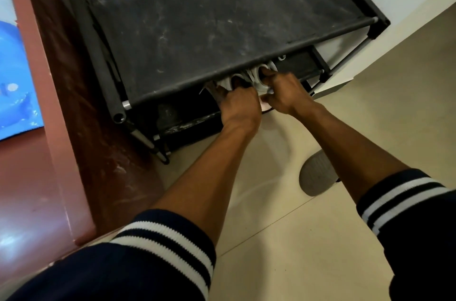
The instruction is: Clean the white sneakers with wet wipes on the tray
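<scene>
A: status?
B: Both arms out over the floor (283,239), reaching into the shoe rack (98,53). My left hand (240,107) has its fingers curled into the collar of one of the white sneakers (272,66). My right hand (283,93) is hooked into the opening of the other. One shoe per hand, both gripped.
A: where do they sit?
B: Tier just below the top shelf (222,24), right under its front bar. Side by side, openings up toward me, toes hidden under the shelf. Collars sit at my fingertips, just beyond the knuckles.
A: how to pull clean?
B: My call: draw straight back and slightly down so the collars clear the bar. Hold the pair level. Don't scrape the uppers on the shelf edge, since the top fabric looks dusty. Mind the grey slipper (317,173) on the floor by my right forearm.
A: tray, wipes?
B: Not in view. Looks like the fetch step only; no cleaning done yet, as far as I can judge.
</scene>
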`<state>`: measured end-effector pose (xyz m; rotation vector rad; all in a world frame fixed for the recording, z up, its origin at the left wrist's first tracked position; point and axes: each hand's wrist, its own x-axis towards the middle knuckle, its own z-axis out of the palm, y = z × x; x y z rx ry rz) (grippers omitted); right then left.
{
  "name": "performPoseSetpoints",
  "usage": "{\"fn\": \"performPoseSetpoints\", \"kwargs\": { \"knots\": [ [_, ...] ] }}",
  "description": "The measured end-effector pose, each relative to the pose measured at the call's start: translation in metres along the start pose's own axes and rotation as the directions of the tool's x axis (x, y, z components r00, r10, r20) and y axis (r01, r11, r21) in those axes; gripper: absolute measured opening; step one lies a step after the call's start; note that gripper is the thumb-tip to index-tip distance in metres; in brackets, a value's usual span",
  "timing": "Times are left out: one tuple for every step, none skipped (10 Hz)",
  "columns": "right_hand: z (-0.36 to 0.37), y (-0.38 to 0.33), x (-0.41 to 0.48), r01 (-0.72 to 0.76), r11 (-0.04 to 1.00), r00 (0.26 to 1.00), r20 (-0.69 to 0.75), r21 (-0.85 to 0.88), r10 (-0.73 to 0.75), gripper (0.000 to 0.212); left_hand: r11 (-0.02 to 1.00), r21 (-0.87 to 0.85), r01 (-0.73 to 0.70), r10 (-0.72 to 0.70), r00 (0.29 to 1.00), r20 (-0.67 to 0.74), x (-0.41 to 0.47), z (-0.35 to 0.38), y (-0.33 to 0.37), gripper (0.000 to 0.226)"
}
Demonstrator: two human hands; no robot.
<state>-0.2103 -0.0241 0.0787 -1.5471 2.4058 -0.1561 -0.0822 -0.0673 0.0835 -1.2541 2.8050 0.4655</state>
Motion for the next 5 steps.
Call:
{"fn": "performPoseSetpoints", "kwargs": {
  "knots": [
    [-0.002,-0.004,0.001,-0.037,0.996,0.999,0.009,-0.079,0.038,0.042,1.0,0.008,-0.013,0.013,1.0,-0.02,-0.001,0.004,-0.001,0.023],
    [-0.005,-0.008,-0.002,-0.043,0.992,0.999,0.008,-0.116,0.044,0.035,1.0,-0.002,-0.025,0.025,1.0,-0.006,-0.001,0.001,-0.002,0.019],
    [-0.006,-0.01,-0.006,-0.088,0.992,0.996,-0.011,-0.094,0.088,0.034,1.0,0.01,-0.027,0.027,1.0,0.012,-0.008,-0.006,0.001,0.02],
    [-0.012,-0.021,-0.01,-0.127,0.991,0.991,-0.047,-0.05,0.125,0.029,1.0,-0.003,-0.004,0.004,1.0,0.017,-0.016,-0.017,0.0,0.022],
    [-0.018,-0.036,-0.018,-0.183,0.983,0.975,-0.126,0.005,0.182,0.025,0.999,-0.024,0.03,-0.031,0.999,-0.018,-0.03,-0.022,0.005,0.025]
  ]
}}
